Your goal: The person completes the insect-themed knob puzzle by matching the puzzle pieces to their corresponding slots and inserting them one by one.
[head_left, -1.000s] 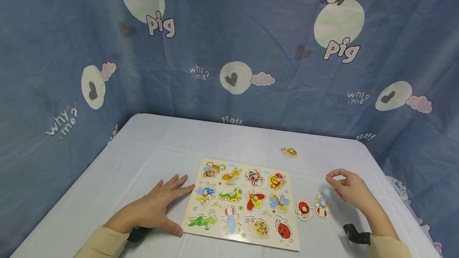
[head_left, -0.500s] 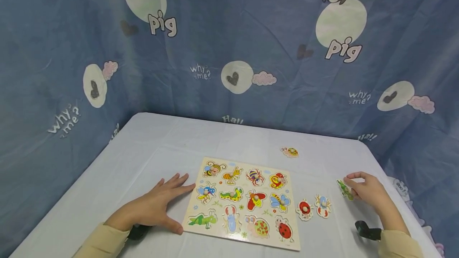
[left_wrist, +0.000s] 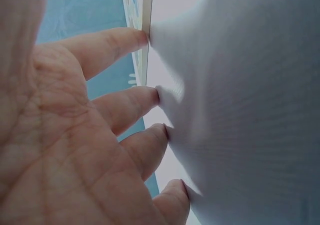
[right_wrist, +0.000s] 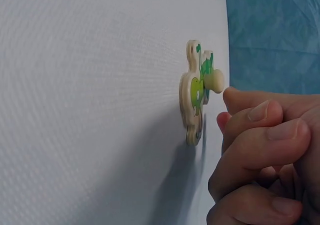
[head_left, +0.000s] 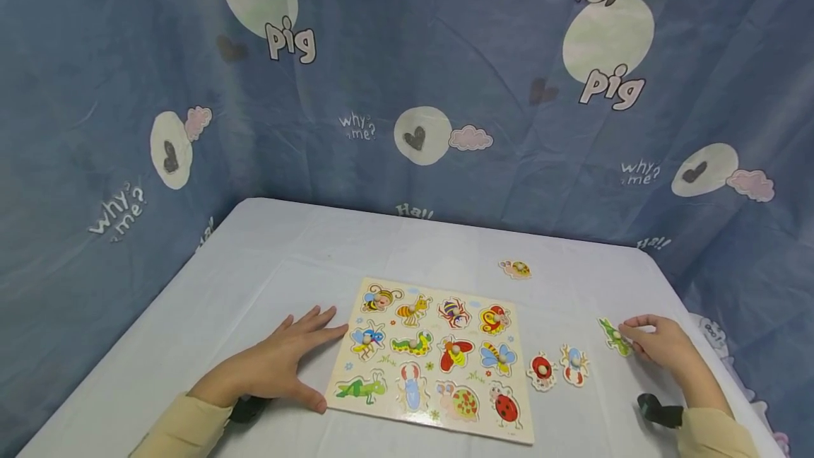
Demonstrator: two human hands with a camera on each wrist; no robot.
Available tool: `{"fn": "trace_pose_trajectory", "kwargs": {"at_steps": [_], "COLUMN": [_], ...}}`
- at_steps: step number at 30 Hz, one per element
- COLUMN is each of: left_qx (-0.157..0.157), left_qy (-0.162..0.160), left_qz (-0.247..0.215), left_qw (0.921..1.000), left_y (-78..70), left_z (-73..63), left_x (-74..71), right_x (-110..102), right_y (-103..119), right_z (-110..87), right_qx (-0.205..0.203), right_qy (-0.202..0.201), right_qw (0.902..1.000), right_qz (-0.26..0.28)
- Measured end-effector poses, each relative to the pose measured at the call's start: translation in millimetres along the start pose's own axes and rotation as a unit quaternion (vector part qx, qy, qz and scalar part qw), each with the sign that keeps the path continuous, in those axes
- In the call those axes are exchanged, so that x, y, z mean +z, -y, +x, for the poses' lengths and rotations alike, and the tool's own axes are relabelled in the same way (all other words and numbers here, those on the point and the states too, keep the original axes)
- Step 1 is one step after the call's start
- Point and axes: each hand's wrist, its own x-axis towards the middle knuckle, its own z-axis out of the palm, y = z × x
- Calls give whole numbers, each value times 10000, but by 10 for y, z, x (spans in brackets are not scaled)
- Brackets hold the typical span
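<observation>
My left hand (head_left: 273, 366) lies at the left edge of a wooden knob puzzle board (head_left: 381, 367), fingers spread, with the index fingertip touching that edge in the left wrist view. At the right of the table, a green grasshopper puzzle piece (head_left: 614, 337) lies flat, its wooden knob (right_wrist: 215, 81) facing up. My right hand (head_left: 664, 345) is just right of it, fingers loosely curled; a small gap separates the fingertips from the knob in the right wrist view. The board's upper two rows hold knobbed insect pieces; its bottom row shows printed insects without knobs.
A ladybug piece (head_left: 542, 370) and a blue beetle piece (head_left: 575, 365) lie beside the board's right edge. A snail piece (head_left: 516, 269) lies farther back. Behind the white-covered table (head_left: 318, 246) hangs a blue patterned curtain (head_left: 356, 76).
My right hand has moved right. The grasshopper piece came into view at its fingertips half a second ago and now lies released. My left hand has stayed at the board.
</observation>
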Motion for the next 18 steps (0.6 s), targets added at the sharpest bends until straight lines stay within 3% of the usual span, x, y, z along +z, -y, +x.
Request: {"fn": "trace_pose_trajectory", "kwargs": {"at_steps": [8, 18], "left_qx": [-18, -98], "left_qy": [14, 37], "left_qz": [16, -11], "left_qw": [10000, 9999], "left_y": [12, -2], "left_z": [12, 13], "left_x": [8, -3], "right_x": [16, 44], "right_y": [-38, -16], "right_z": [9, -33], "right_qx": [-220, 14], "right_qy": [83, 84], "right_qw": [9996, 9997], "right_qz": [-162, -224]}}
